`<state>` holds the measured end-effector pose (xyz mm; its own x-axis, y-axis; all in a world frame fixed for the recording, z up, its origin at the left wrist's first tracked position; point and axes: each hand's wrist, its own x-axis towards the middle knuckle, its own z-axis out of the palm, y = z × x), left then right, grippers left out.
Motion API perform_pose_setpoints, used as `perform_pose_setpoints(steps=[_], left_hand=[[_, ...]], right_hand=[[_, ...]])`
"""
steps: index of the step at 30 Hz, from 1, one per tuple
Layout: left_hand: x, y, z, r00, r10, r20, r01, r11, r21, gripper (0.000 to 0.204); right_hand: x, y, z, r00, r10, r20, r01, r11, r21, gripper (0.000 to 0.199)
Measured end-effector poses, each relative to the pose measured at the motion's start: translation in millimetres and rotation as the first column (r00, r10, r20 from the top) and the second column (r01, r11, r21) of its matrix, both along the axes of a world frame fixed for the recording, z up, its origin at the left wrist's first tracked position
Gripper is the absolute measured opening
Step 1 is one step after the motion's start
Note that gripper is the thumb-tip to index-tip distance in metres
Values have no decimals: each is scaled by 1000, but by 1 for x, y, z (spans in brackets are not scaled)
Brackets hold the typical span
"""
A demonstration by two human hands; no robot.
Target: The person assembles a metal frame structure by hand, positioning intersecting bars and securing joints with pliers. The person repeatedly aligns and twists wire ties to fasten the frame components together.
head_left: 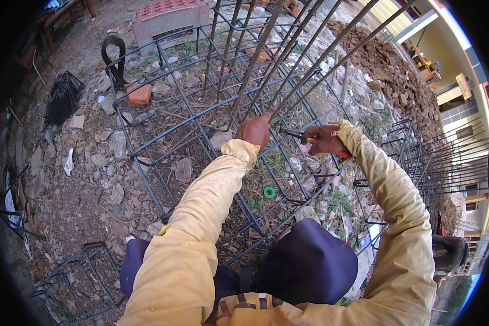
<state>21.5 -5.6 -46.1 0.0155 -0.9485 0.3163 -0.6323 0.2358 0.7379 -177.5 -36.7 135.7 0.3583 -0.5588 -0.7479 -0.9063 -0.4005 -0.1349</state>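
My left hand [254,132] is closed at the foot of the upright rebars [254,61], seemingly round one rebar; its fingertips are hidden. To its right, my right hand [326,140] grips pincers [292,132] by their red and yellow handles. The dark jaws point left toward my left hand, a short gap apart from it. Below both hands spreads a tied grid of steel bars [193,117], raised over rubble and grass. Whether a tie wire is at the joint I cannot make out.
A green ring [269,192] lies under the grid near my knees. Left are a brick [139,95], a black strap loop [114,57] and a bundle of black wire [63,99]. A pink crate [170,23] stands beyond. More rebar cages [81,282] lie at lower left and at right.
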Motion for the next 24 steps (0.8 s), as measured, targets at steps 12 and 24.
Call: perform_pose_setpoints(steps=[12,24], left_hand=[[-2,1,17,999,-47,-12,47,998,44,18],[7,5,15,999,-48,-24,50,994,94,19]], right_hand=[[-22,-27,-43,973,188,134,-176,979,-100,39],[32,-29,-7,1000,-22,-17,21,995,-95,33]])
